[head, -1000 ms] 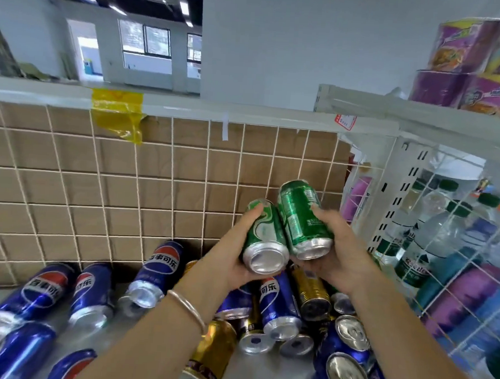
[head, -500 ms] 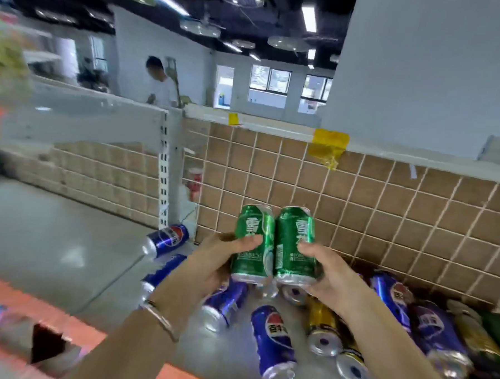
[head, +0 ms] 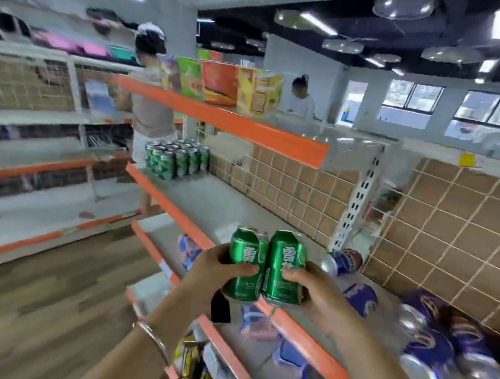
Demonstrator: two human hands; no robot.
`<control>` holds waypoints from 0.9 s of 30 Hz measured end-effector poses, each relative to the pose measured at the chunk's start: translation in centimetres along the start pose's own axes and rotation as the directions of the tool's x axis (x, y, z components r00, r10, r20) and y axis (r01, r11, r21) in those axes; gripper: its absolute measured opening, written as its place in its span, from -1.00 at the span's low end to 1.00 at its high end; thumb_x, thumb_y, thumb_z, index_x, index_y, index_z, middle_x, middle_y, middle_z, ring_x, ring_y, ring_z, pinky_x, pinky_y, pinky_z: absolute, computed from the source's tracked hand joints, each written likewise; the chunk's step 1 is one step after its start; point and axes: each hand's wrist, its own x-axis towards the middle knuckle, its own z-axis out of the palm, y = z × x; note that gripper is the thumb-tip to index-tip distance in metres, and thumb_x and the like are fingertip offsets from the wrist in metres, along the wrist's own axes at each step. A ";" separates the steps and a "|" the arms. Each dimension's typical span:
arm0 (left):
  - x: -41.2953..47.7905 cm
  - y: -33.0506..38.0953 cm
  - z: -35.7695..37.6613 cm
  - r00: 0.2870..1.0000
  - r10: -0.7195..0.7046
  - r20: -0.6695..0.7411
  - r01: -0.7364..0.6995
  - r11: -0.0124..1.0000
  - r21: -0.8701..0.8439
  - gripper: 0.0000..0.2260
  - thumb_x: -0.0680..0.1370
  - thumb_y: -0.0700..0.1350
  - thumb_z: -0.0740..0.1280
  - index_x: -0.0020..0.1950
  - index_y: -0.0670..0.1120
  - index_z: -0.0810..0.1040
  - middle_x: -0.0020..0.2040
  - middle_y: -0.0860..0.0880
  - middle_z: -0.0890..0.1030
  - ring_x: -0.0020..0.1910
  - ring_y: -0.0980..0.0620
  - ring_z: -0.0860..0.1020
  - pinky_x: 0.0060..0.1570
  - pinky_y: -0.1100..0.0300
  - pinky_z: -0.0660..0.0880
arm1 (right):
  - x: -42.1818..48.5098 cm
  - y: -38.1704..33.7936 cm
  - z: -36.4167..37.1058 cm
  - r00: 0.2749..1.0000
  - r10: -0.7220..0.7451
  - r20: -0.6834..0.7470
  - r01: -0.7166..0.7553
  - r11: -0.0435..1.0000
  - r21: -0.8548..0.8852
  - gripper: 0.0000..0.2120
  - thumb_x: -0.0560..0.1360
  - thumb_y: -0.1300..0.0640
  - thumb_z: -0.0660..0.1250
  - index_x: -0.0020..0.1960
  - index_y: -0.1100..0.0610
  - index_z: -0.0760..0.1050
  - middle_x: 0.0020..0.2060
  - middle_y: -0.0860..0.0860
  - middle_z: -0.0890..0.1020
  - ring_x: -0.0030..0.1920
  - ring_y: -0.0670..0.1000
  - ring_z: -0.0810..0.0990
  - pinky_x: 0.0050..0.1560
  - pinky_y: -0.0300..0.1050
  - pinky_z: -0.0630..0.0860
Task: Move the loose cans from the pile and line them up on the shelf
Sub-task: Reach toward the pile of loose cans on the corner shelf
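The left hand (head: 210, 269) wraps its fingers round the left green can (head: 246, 266). The right hand (head: 314, 289) grips the right green can (head: 285, 271). Both cans are upright and touching above the front edge of the shelf (head: 213, 204). The standing green cans (head: 176, 160) crowd its far end, and blue cans (head: 426, 346) lie heaped by its near back edge.

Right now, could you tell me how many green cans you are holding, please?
2: the left green can in the left hand, the right green can in the right hand, side by side. None appears hidden.
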 end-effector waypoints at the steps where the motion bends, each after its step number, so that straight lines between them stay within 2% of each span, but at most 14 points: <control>1: 0.0 0.0 -1.5 1.000 0.005 -0.022 -0.005 1.000 0.002 -0.47 0.04 -0.08 0.57 -0.01 -0.11 0.65 -0.04 -0.15 0.70 -0.01 -0.15 0.65 0.07 -0.03 0.57 | 1.0 0.4 1.2 1.000 0.006 0.021 -0.006 1.000 0.000 -0.54 0.17 0.25 0.42 0.06 0.29 0.54 -0.13 0.24 0.68 -0.15 0.21 0.68 -0.10 0.16 0.63; 3: 0.2 -0.2 -4.1 0.998 0.015 -0.065 -0.017 0.999 -0.027 -0.55 0.15 -0.20 0.59 0.02 -0.13 0.64 -0.02 -0.16 0.69 0.02 -0.16 0.64 0.10 -0.04 0.56 | 3.1 1.2 3.5 0.999 0.022 0.042 -0.021 1.000 -0.023 -0.46 0.16 0.24 0.44 0.13 0.33 0.51 -0.08 0.29 0.66 -0.10 0.26 0.66 -0.04 0.23 0.59; 5: 0.8 -0.6 -6.4 0.993 0.019 -0.120 -0.026 0.998 -0.063 -0.61 0.24 -0.35 0.54 0.03 -0.16 0.62 -0.01 -0.18 0.68 0.00 -0.16 0.64 0.07 -0.03 0.57 | 5.3 1.9 5.4 0.997 0.029 0.069 -0.025 0.999 -0.046 -0.48 0.18 0.26 0.41 0.13 0.35 0.49 -0.12 0.28 0.66 -0.16 0.23 0.66 -0.15 0.15 0.61; 8: 2.5 -1.1 -9.3 0.984 0.030 -0.177 -0.046 0.995 -0.089 -0.55 0.19 -0.34 0.54 0.05 -0.15 0.61 -0.04 -0.16 0.69 -0.03 -0.14 0.65 -0.01 0.01 0.59 | 8.7 2.7 7.7 0.991 0.046 0.124 -0.039 0.998 -0.056 -0.50 0.19 0.29 0.39 0.12 0.37 0.48 -0.14 0.28 0.65 -0.19 0.20 0.66 -0.21 0.06 0.61; 11: 5.6 -1.1 -12.1 0.975 0.053 -0.218 -0.076 0.992 -0.101 -0.58 0.27 -0.44 0.49 0.07 -0.16 0.59 -0.07 -0.13 0.69 -0.09 -0.07 0.66 -0.14 0.12 0.61 | 12.9 3.1 9.6 0.984 0.031 0.177 -0.024 0.999 -0.041 -0.55 0.20 0.30 0.38 0.08 0.35 0.51 -0.17 0.24 0.67 -0.22 0.17 0.67 -0.26 0.01 0.61; 15: 11.3 -0.5 -15.5 0.968 0.097 -0.232 -0.117 0.990 -0.074 -0.51 0.20 -0.36 0.51 0.10 -0.16 0.58 -0.05 -0.13 0.69 -0.06 -0.08 0.66 -0.12 0.09 0.61 | 19.9 2.7 11.7 0.976 0.001 0.218 0.011 0.998 -0.054 -0.67 0.19 0.30 0.36 -0.04 0.27 0.55 -0.23 0.17 0.69 -0.26 0.12 0.68 -0.24 -0.03 0.63; 20: 18.4 0.6 -19.5 0.968 0.116 -0.224 -0.131 0.990 -0.054 -0.46 0.17 -0.30 0.51 0.14 -0.17 0.56 0.02 -0.18 0.67 0.03 -0.13 0.63 0.02 -0.03 0.60 | 27.9 1.7 14.1 0.967 -0.006 0.255 0.030 0.996 -0.089 -0.69 0.18 0.29 0.35 -0.07 0.21 0.56 -0.25 0.12 0.70 -0.26 0.07 0.68 -0.30 -0.08 0.60; 24: 22.8 0.3 -21.9 0.968 0.103 -0.228 -0.123 0.989 -0.077 -0.49 0.26 -0.42 0.51 0.17 -0.19 0.54 0.07 -0.22 0.65 0.07 -0.15 0.62 0.04 0.00 0.59 | 33.4 1.8 15.4 0.972 0.005 0.237 0.025 0.992 -0.125 -0.64 0.16 0.30 0.37 -0.03 0.23 0.55 -0.21 0.16 0.69 -0.21 0.11 0.68 -0.24 0.00 0.61; 27: 26.2 0.0 -23.7 0.969 0.099 -0.225 -0.120 0.989 -0.082 -0.53 0.30 -0.50 0.44 0.17 -0.23 0.53 0.05 -0.22 0.65 0.03 -0.11 0.62 0.03 0.04 0.59 | 36.9 2.7 16.5 0.984 0.011 0.179 0.009 0.994 -0.111 -0.47 0.07 0.27 0.45 0.04 0.29 0.51 -0.14 0.22 0.66 -0.14 0.17 0.66 -0.10 0.12 0.59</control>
